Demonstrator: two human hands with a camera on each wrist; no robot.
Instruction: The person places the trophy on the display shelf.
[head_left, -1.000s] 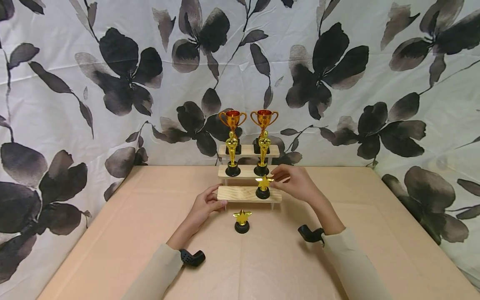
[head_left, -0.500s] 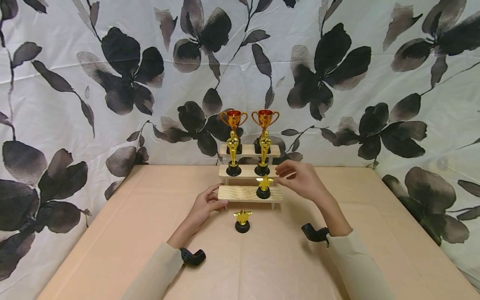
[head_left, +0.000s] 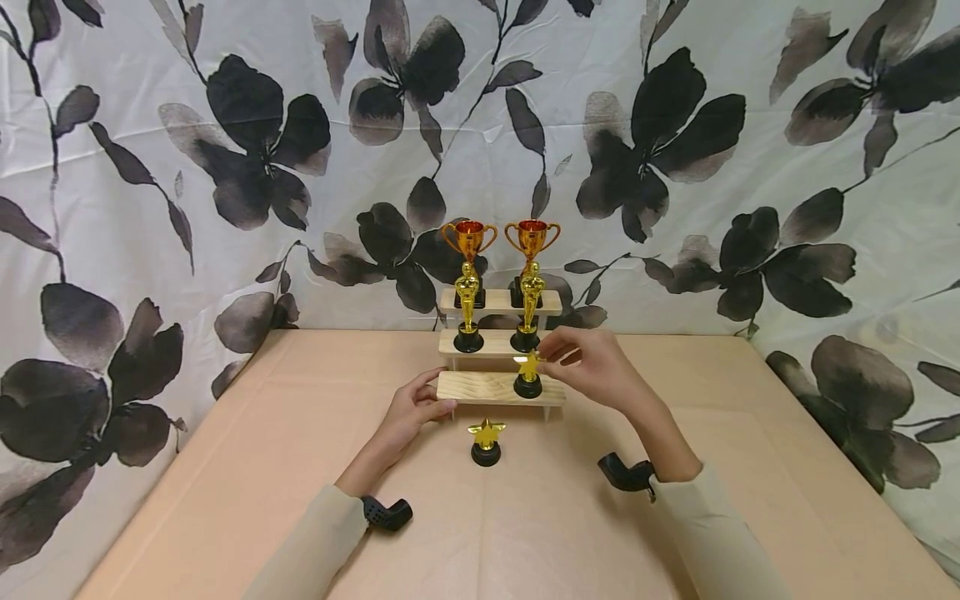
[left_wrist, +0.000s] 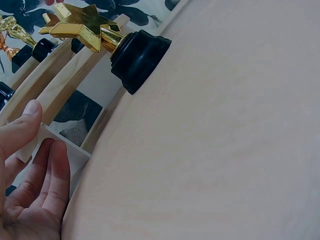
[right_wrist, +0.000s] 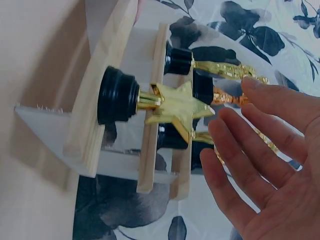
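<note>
A three-step wooden display stand (head_left: 472,386) stands against the back of the table. My left hand (head_left: 408,408) grips the left end of its lowest step; in the left wrist view the thumb lies on the plank and the fingers curl beside the white support (left_wrist: 75,155). On that step's right end stands a gold star trophy (head_left: 528,379) with a black base. My right hand (head_left: 596,371) is beside it, fingers loosely bent; in the right wrist view the fingertips (right_wrist: 218,127) are close to the star's point, and contact is unclear. A second star trophy (head_left: 486,446) stands upright on the table in front.
Two gold figure trophies (head_left: 468,308) stand on the middle step. Behind them, two orange-gold cup trophies (head_left: 532,240) are on the top step. A floral cloth (head_left: 675,167) hangs behind the beige table (head_left: 300,467).
My right hand drew slightly away to the right of the star trophy, then came back left beside it. The left hand stays on the stand. The trophies have not visibly moved.
</note>
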